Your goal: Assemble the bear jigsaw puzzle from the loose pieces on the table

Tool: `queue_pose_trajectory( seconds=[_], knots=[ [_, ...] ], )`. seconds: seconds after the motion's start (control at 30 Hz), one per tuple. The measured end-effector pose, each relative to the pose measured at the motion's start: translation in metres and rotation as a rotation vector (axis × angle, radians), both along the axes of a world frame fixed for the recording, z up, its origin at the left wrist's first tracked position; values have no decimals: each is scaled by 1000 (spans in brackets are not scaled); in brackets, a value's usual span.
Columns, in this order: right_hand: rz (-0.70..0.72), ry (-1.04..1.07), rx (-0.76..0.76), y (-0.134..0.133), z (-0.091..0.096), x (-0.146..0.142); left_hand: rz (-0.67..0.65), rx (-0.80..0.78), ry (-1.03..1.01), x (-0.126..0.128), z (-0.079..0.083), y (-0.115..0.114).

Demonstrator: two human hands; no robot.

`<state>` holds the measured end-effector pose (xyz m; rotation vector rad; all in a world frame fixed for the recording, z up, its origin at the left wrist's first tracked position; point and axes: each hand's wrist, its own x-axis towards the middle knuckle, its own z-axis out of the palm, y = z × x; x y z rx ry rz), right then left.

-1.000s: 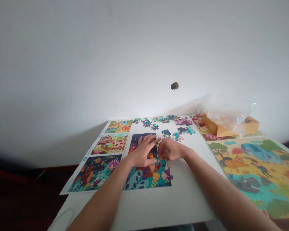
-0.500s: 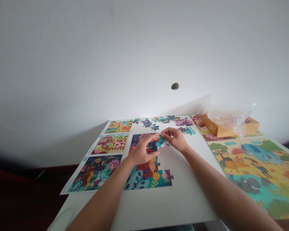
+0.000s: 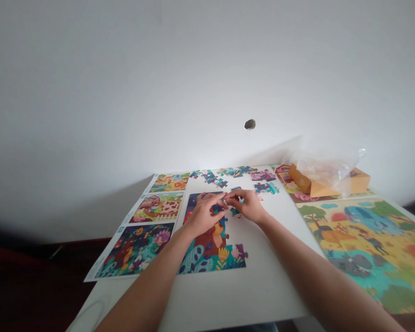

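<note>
A partly built jigsaw puzzle [image 3: 212, 251] with dark blue, teal and orange colours lies on the white table [image 3: 263, 286]. My left hand [image 3: 204, 214] rests over its upper part, fingers curled together. My right hand [image 3: 247, 205] meets it fingertip to fingertip and pinches a small teal puzzle piece [image 3: 235, 211] at the puzzle's upper right edge. Several loose puzzle pieces [image 3: 235, 176] lie scattered on the table just beyond both hands.
Three picture cards [image 3: 157, 207] lie in a column at the left. A large finished puzzle [image 3: 363, 244] covers the right side. A tan cardboard box [image 3: 328, 184] with a clear plastic bag [image 3: 327, 161] on it stands at the back right. A white wall rises behind.
My right hand lifted from the puzzle, reached toward the loose pieces and came back holding a teal piece. My left hand curled its fingers and stayed on the puzzle's upper part.
</note>
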<state>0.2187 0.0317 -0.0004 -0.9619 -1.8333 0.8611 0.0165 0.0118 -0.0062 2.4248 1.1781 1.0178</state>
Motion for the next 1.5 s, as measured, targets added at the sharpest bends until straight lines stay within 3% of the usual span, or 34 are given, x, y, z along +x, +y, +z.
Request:
queue_pose_trajectory(
  seconds=[0.23, 0.43, 0.6, 0.8, 1.07, 1.23, 1.5],
  knots=[
    [-250, -318, 190, 4, 6, 14, 22, -8, 73, -2, 0, 0],
    [-73, -720, 138, 1, 13, 29, -9, -47, 248, -3, -2, -2],
    [-104, -816, 106, 0, 5, 26, -10, -65, 257, -2, -3, -2],
    [-29, -714, 128, 3, 4, 22, -13, -80, 221, -2, -4, -1],
    [42, -231, 168, 3, 4, 17, 17, -46, 60, 0, -4, 3],
    [-21, -23, 18, 2, -2, 7, 52, 21, 12, 0, -3, 4],
    [-18, 131, -135, 3, -8, 0, 44, 2, -11, 1, 0, 3]
  ],
)
